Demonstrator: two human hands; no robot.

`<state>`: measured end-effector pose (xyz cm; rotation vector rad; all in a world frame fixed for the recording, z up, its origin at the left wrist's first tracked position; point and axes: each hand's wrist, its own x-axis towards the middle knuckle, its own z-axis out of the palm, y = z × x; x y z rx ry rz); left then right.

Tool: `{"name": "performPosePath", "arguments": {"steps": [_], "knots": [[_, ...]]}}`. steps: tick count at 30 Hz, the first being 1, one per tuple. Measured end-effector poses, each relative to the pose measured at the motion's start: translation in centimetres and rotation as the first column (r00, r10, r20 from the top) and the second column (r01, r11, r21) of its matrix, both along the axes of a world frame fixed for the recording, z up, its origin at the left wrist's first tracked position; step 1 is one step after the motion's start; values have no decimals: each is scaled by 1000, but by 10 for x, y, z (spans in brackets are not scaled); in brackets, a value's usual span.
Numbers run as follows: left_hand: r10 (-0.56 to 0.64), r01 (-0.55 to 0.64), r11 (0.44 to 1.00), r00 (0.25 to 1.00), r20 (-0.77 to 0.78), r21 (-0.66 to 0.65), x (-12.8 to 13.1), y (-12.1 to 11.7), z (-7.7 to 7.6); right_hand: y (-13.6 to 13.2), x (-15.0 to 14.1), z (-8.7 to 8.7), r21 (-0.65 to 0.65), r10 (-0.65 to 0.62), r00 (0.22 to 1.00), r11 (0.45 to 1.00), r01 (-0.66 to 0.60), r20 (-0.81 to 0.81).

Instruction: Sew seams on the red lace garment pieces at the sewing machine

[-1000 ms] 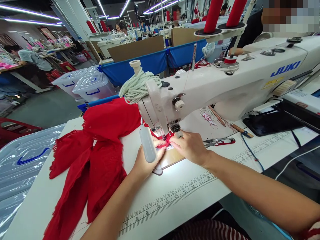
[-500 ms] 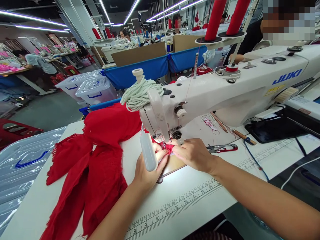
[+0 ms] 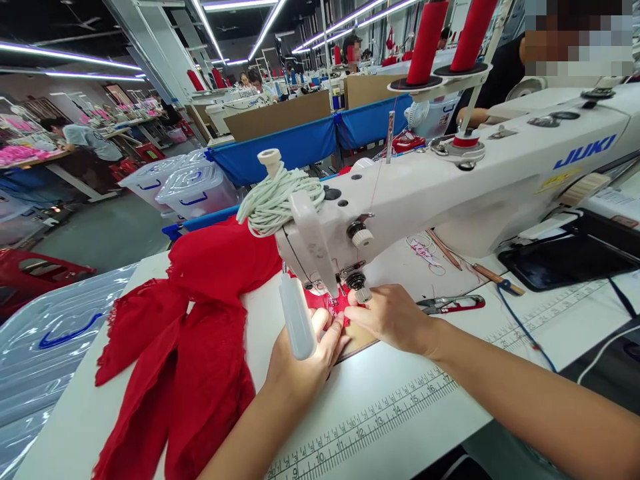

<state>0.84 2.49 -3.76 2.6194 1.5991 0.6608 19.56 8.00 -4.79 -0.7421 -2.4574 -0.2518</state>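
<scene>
A white JUKI sewing machine [image 3: 450,187] stands on a white table [image 3: 380,407]. Red fabric [image 3: 200,333] lies in a long heap left of the needle, and one small end of it runs under the presser foot. My left hand [image 3: 305,357] rests behind the machine's white lamp tube [image 3: 297,319], fingers pressed on the red fabric beside the needle. My right hand [image 3: 393,319] lies just right of the foot, fingers closed on the same fabric end. A coil of white cord [image 3: 277,197] sits on top of the machine head.
Red-handled thread snips [image 3: 453,305] lie right of my right hand, with pencils [image 3: 475,267] and a black tablet [image 3: 565,257] beyond. Two red thread cones [image 3: 450,33] stand above. Clear plastic bins [image 3: 193,187] and blue partitions stand behind; other people work at far tables.
Both hands have stayed at the needle while the camera tipped a little, shifting the scene lower in view. The left fingers have slid slightly forward on the fabric.
</scene>
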Motion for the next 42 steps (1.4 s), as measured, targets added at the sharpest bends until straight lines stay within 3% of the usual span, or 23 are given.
{"name": "performPosePath", "arguments": {"steps": [2,5,12,18,28,42], "knots": [[-24,33,998,987,-159,60,1,-7,3,-1,1,2,-27,9,1000,1000,-9,10],[36,23,986,937,-349,163,3,-16,4,-1,3,5,-87,37,999,996,-36,16],[74,13,982,890,-449,188,9,-25,0,0,6,3,-85,70,997,994,-68,27],[104,-44,989,885,-453,140,11,-28,-1,-2,5,3,-85,50,998,995,-48,24],[52,35,985,871,-489,168,7,-26,1,-1,6,4,-77,46,999,996,-45,16],[70,-38,995,915,-398,89,10,-24,5,-1,5,2,-195,12,992,981,13,122]]}}
